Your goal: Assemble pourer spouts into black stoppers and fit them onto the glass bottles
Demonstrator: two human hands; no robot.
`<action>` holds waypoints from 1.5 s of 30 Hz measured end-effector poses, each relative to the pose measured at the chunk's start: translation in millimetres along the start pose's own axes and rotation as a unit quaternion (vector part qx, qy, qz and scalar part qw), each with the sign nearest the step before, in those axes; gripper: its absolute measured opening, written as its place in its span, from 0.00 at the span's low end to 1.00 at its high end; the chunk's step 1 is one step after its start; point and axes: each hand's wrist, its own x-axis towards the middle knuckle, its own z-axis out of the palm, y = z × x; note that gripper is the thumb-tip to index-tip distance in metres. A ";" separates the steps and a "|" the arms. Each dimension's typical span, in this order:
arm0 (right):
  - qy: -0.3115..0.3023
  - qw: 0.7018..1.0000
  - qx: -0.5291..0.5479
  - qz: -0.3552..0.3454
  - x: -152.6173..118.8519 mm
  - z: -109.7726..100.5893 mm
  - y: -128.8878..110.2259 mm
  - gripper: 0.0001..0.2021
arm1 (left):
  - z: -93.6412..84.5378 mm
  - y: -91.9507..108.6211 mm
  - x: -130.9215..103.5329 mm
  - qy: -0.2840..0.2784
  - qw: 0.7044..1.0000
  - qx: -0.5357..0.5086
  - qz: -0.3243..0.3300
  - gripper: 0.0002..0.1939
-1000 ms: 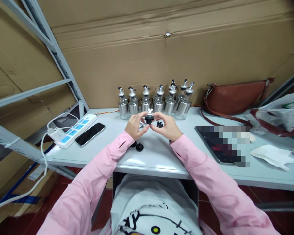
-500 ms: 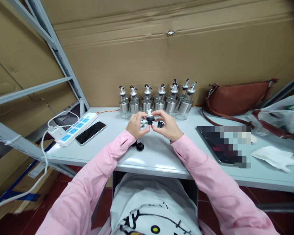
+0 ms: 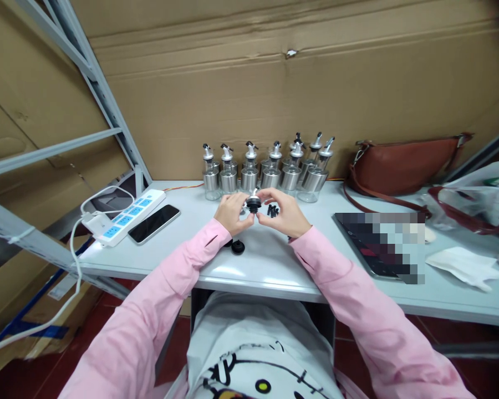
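on the pale worktop (image 3: 266, 277) lies one round black cap (image 3: 238, 247). beyond it, the left hand (image 3: 233, 214) and the right hand (image 3: 286, 214) together grip one pourer top (image 3: 253, 204) between their fingertips. small black pieces (image 3: 273, 210) lie beside the right hand; behind stand bottles (image 3: 270, 178), then cardboard (image 3: 233, 94).

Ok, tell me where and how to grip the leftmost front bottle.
Grip the leftmost front bottle round its upright, cylindrical steel sleeve, probably from the front left: that side looks open, while the next bottle crowds its right.

2 hands (image 3: 234, 215), 1 held spout (image 3: 253, 204), 8 spouted bottles (image 3: 249, 178), 1 phone (image 3: 154, 224), 1 handbag (image 3: 403, 166)
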 end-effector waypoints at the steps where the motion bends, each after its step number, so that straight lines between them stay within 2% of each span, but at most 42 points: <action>1: -0.002 1.000 -0.001 0.003 -0.2 -0.1 -0.4 0.16 | -0.3 -0.3 0.1 -0.004 1.000 -0.002 -0.002 0.10; 7: -0.009 1.000 0.002 0.008 -1.1 -0.7 -1.6 0.15 | -0.5 -0.2 0.7 -0.010 1.000 -0.008 -0.020 0.06; 16: 0.001 1.000 -0.006 0.015 0.5 -1.0 -8.4 0.12 | 1.1 3.2 -1.8 0.004 1.000 -0.013 -0.002 0.09; 35: -0.033 0.997 0.019 0.064 -0.7 -1.6 -4.2 0.12 | 4.1 -3.8 -1.8 -0.007 1.000 -0.023 0.005 0.08; 45: -0.031 0.997 0.028 0.072 -1.1 -2.0 -5.6 0.12 | 2.2 -2.3 -2.7 -0.033 0.999 -0.022 0.017 0.11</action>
